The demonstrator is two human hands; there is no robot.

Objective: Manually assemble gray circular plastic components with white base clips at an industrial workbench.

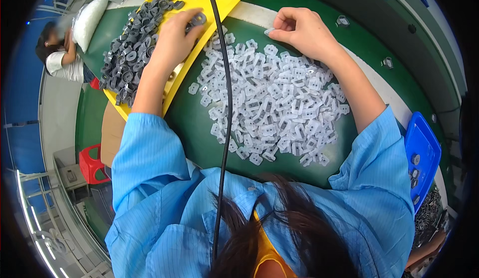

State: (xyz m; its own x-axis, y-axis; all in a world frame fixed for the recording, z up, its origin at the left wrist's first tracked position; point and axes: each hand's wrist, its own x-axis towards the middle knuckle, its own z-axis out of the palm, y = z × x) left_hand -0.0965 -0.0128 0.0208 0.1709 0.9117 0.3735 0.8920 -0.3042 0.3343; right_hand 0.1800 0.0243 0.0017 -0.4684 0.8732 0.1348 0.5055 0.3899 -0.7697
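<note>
While a grey part (199, 19) is pinched by the left hand (175, 36), eleven o'clock, and a pale piece (269, 30) by the right hand (305, 31), one o'clock, many white pieces (279, 101) seem left unworked, dial centre; finished share can't be told.

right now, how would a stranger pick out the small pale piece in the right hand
Find the smooth green tabletop bearing a heap of whitish plastic parts. Beyond the heap's far edge is the bare right hand, with the small pale piece pinched in it. Unlike the heaped parts, it is held rather than lying loose.
</note>
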